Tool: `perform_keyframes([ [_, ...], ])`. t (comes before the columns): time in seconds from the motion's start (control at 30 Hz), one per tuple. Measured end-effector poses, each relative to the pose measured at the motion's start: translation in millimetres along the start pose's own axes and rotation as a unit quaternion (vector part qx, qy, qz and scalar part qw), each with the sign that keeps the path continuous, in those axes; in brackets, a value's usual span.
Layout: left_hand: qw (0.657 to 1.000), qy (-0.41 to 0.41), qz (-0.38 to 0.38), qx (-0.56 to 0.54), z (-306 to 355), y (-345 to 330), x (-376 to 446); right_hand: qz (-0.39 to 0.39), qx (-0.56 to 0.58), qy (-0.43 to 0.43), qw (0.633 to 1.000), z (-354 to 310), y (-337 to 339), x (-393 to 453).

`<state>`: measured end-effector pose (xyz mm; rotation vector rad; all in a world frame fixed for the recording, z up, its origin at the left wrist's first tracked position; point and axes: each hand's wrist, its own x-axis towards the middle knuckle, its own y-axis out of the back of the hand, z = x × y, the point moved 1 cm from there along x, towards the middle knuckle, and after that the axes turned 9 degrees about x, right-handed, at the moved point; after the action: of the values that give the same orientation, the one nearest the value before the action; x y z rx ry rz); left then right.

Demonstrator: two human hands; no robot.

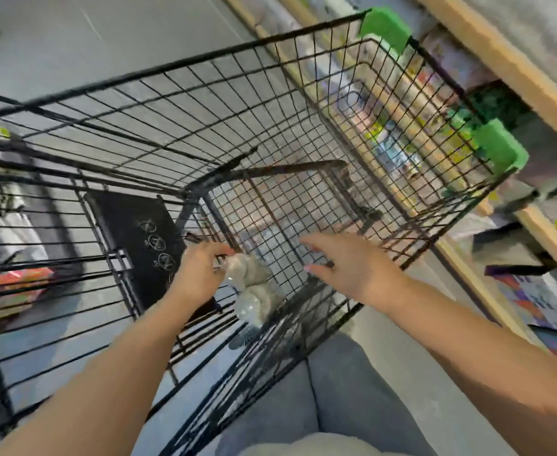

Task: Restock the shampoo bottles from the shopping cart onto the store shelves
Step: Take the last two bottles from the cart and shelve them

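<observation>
A: Biggest first. What fills the frame?

B: Black wire shopping cart (270, 126), seen from above, tilted in view. Green plastic corner caps (385, 28) on the far rim. Basket nearly bare, grey floor (73, 34) showing through the mesh.

A: Right side?

B: Store shelves (517, 70) with pale wood edges, just beside the cart. Goods on them are blurred (colourful packs, can't name them).

A: Inside the cart?

B: Black child-seat flap (139, 238) with white round symbols, at the near end. Left of the cart, something red and orange (14, 284) behind the bars, too blurred to tell.

A: Task item?

B: One shampoo bottle (254, 291), clear with pale contents, lying in the near end of the basket against the wire, next to the flap. Motion blur, no label readable.

A: Hands?

B: Left hand (201, 271) reaches down into the basket, fingers curled onto the top end of the bottle, closed around it (grip looks made, though edges smear). Right hand (346, 261) hovers over the basket mesh, palm down, fingers spread wide, holding nothing, just apart from the bottle.

A: Anything lower?

B: Person's grey trousers (336, 406) at the bottom edge.
</observation>
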<state>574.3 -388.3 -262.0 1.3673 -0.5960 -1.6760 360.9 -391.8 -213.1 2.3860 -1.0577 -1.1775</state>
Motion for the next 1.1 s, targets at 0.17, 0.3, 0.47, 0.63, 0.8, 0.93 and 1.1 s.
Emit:
perform_keyframes([
  [0.17,0.994,-0.030,-0.031,0.096,-16.9,-15.2,12.0,-0.110,-0.030,0.017,0.993,-10.6,-20.1,37.9],
  [0.3,0.977,-0.093,-0.094,0.168,-20.7,-22.3,23.1,-0.188,-0.052,-0.010,0.981,-16.2,-42.3,69.8],
  [0.47,0.960,-0.126,-0.173,0.179,-27.9,-36.8,45.1,-0.310,-0.034,-0.067,0.948,-20.1,-79.8,93.3],
  [0.63,0.972,-0.145,-0.165,0.087,-37.1,-46.1,51.0,-0.305,-0.081,-0.100,0.944,-19.7,-118.7,106.4],
  [0.8,0.977,-0.143,-0.156,0.026,-41.7,-49.5,52.4,-0.301,-0.110,-0.106,0.941,-21.4,-135.7,113.9],
  [0.93,0.972,-0.155,-0.176,0.030,-43.4,-46.8,54.3,-0.309,-0.120,-0.109,0.937,-26.8,-124.6,118.1],
  [1.1,0.981,-0.125,-0.147,0.021,-35.3,-42.4,55.1,-0.297,-0.112,-0.146,0.937,-15.8,-93.6,117.8],
])
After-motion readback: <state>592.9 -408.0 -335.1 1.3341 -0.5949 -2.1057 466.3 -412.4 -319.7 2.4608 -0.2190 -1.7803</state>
